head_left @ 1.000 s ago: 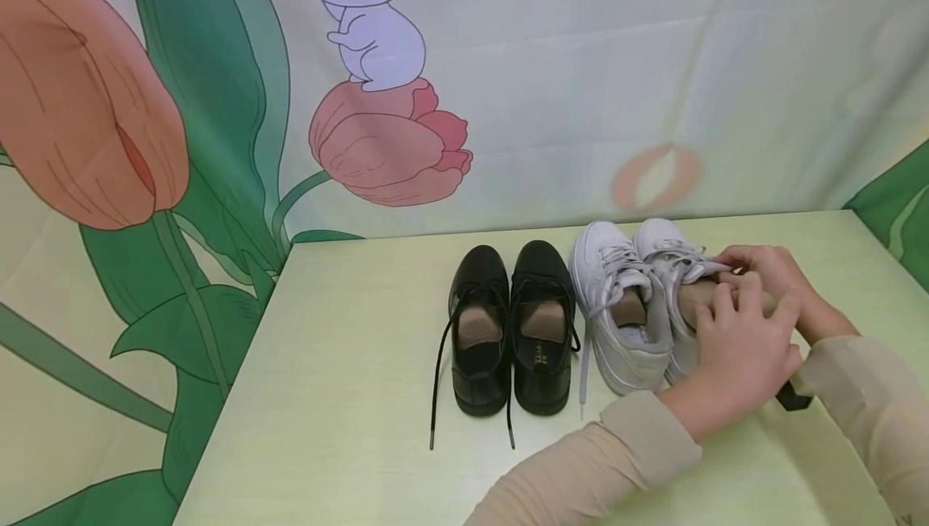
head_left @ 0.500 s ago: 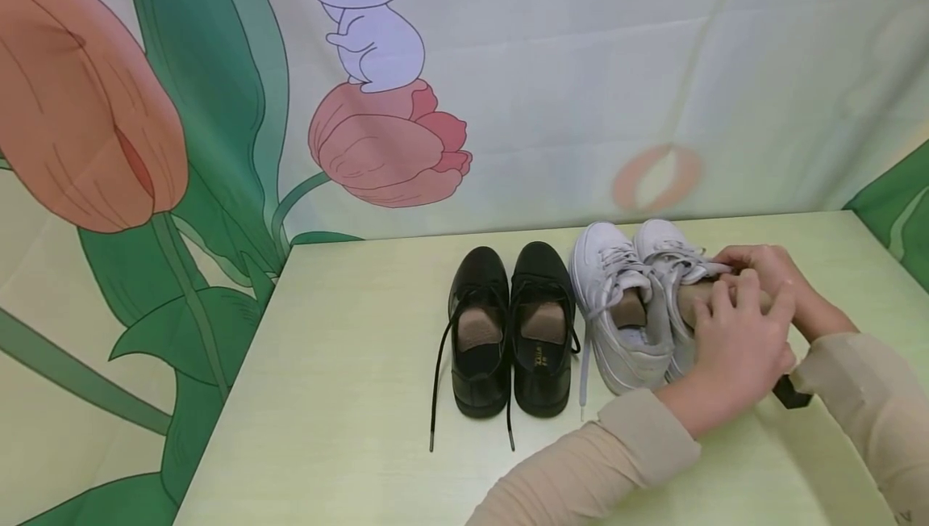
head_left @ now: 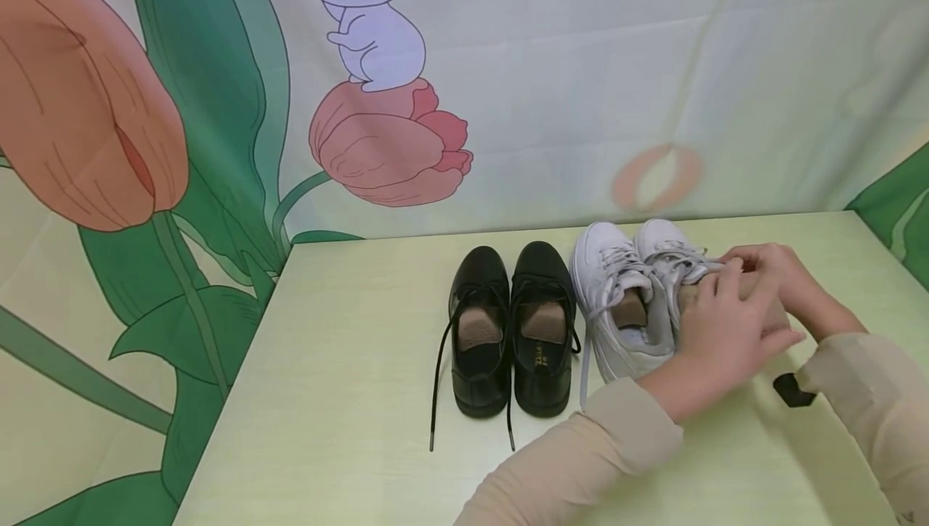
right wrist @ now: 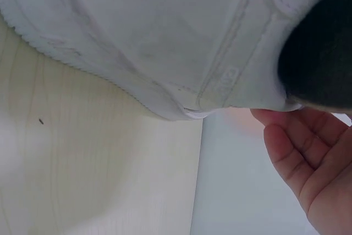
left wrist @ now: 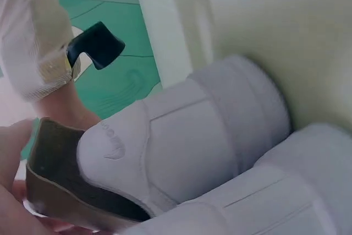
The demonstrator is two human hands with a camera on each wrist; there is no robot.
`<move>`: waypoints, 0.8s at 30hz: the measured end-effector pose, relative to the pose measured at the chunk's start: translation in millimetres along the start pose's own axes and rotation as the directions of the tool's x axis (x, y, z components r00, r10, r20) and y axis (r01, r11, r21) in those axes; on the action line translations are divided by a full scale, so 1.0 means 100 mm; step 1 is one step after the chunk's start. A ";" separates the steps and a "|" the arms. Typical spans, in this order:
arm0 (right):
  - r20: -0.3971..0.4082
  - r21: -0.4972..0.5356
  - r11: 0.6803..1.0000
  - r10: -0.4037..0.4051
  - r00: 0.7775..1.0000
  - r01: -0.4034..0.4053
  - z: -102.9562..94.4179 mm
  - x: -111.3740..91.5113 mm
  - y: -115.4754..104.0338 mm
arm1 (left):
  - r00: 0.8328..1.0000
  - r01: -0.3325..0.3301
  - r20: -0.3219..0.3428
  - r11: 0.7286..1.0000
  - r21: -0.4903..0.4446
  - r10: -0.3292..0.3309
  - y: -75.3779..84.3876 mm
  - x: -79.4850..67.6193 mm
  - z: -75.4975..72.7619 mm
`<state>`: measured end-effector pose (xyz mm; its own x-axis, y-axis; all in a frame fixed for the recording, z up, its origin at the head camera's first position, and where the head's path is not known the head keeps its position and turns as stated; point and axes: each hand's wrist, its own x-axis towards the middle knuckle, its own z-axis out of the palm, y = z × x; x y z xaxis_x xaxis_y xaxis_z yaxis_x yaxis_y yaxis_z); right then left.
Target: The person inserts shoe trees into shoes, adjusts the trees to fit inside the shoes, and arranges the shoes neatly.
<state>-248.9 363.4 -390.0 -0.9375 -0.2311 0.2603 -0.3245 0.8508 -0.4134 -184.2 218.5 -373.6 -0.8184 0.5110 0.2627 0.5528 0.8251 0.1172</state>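
In the head view a pair of white lace-up sneakers stands on the table, the right-hand sneaker [head_left: 668, 248] beside the left-hand one [head_left: 617, 308]. A brown, curved card-like shoe insert [left wrist: 66, 196] sits partly in the right-hand sneaker's opening and sticks out at its heel. My left hand [head_left: 726, 324] holds this insert from above, fingers pointing to the toe. At the far side of that sneaker my right hand [head_left: 772, 272] pinches its tongue; in the right wrist view its curled fingers [right wrist: 300, 147] meet the shoe's edge. Part of the insert is hidden inside.
Left of the sneakers stand two black lace-up shoes [head_left: 479, 381] with brown inserts inside and loose laces. The left-hand sneaker also holds a brown insert [head_left: 630, 310]. A pale table [head_left: 327, 389] meets a printed cloth backdrop [head_left: 544, 106]. A black piece [head_left: 793, 390] sits at the right cuff.
My left hand has shifted a little left and forward over the insert, its thumb now stretched out. More of the insert shows on the right. My right hand stays at the sneaker's tongue.
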 end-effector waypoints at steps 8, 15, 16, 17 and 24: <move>0.029 -0.012 1.000 0.022 0.999 -0.022 0.03 0.02 0.04 | 1.000 -0.008 -0.029 0.974 -0.225 0.002 -0.12 -0.05 0.03; 0.033 -0.080 0.994 -0.070 0.997 0.072 0.01 0.04 -0.01 | 0.996 0.049 0.089 0.976 -0.213 -0.030 -0.09 0.01 -0.02; 0.051 -0.088 0.994 -0.066 0.997 0.070 0.01 0.05 -0.02 | 0.993 0.058 0.111 0.975 -0.215 -0.035 -0.09 0.03 -0.03; 0.068 -0.092 0.994 -0.061 0.996 0.067 0.00 0.06 -0.03 | 0.991 0.066 0.131 0.974 -0.218 -0.038 -0.09 0.04 -0.04; 0.108 -0.135 0.989 -0.048 0.993 0.062 -0.02 0.06 -0.06 | 0.988 0.053 0.156 0.975 -0.218 -0.019 -0.11 0.04 -0.05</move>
<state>-252.3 357.8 -383.8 -0.9290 -0.3212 0.1839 -0.3623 0.8907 -0.2746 -193.3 210.1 -368.6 -0.8433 0.5264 0.1079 0.5292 0.7788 0.3367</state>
